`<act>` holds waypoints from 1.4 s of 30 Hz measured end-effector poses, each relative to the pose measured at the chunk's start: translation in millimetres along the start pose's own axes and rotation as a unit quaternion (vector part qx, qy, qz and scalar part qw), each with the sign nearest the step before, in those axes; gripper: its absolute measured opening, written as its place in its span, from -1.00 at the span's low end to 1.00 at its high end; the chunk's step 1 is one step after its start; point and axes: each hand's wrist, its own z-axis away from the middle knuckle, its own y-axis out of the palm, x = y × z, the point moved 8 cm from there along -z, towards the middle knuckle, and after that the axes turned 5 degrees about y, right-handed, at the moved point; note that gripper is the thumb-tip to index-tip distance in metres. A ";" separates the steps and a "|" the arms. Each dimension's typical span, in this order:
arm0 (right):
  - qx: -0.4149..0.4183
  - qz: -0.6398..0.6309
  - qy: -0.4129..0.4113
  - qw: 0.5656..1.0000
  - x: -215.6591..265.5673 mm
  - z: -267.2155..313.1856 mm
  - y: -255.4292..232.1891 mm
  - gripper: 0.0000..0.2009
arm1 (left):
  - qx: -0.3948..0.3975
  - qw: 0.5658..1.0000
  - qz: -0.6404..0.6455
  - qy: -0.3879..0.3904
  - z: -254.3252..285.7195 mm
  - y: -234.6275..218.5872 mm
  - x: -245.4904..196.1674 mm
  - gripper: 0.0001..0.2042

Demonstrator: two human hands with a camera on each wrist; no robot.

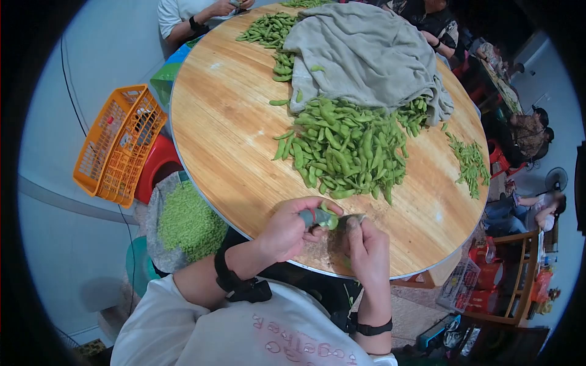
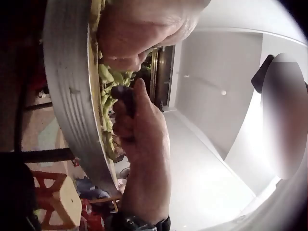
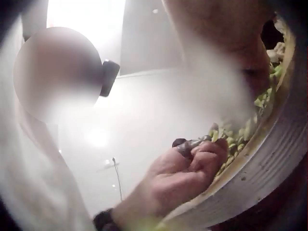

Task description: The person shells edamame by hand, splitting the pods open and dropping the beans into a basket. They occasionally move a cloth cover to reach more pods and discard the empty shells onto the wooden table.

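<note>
My left hand is at the table's near edge, its curled fingers gripping a green pod. Grey covering shows on its thumb, with a red band around it. Just right of it, my right hand has curled fingers, with dark covering at the thumb and fingertips; whether something small is between them I cannot tell. The right hand also shows in the left wrist view, and the left hand in the right wrist view. Beyond both hands lies a heap of green pods.
A grey cloth covers part of the round wooden table. Small pods lie at the right. Left of the table are an orange crate, a red stool and a bag of shelled beans. People sit across the table.
</note>
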 end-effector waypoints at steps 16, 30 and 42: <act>-0.129 0.031 -0.032 0.991 -16.1 -13.7 -14.1 -0.88 | 0.221 0.764 -0.602 0.075 32.5 28.1 -21.5 -0.48; -0.004 -0.440 0.209 0.873 -38.2 7.3 -4.2 -0.92 | 0.176 0.913 -0.368 -0.025 4.4 11.2 8.9 -0.73; 0.180 -0.516 0.213 0.810 -10.8 30.1 24.2 -0.84 | 0.137 0.989 0.023 -0.044 -2.5 25.8 15.2 -0.77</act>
